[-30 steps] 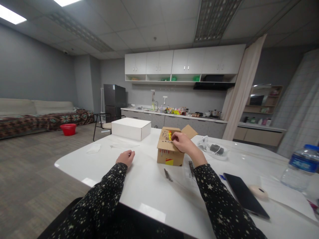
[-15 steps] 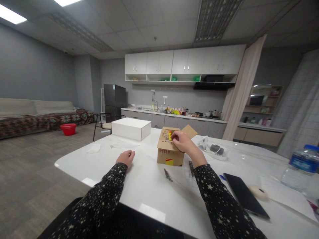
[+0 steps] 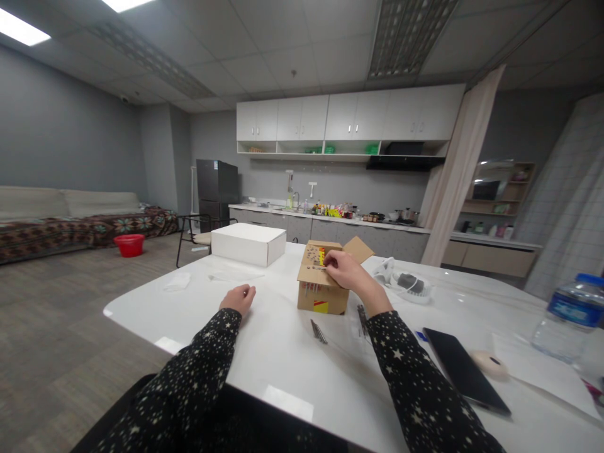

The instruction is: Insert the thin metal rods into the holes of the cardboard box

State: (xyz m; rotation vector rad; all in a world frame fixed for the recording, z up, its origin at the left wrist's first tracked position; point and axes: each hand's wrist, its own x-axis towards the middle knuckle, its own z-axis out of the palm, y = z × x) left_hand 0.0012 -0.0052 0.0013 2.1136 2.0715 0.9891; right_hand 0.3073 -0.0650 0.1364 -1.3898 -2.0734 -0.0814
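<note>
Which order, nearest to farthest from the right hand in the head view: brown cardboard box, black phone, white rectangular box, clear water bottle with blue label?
From the right hand:
1. Brown cardboard box: right under the fingers, table centre.
2. White rectangular box: to the left, toward the far edge.
3. Black phone: to the right, nearer the person.
4. Clear water bottle with blue label: far right edge.

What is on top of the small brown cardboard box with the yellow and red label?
On the small brown cardboard box rests the right hand, fingertips on its perforated top flap. Its inside is hidden by flap and hand.
</note>
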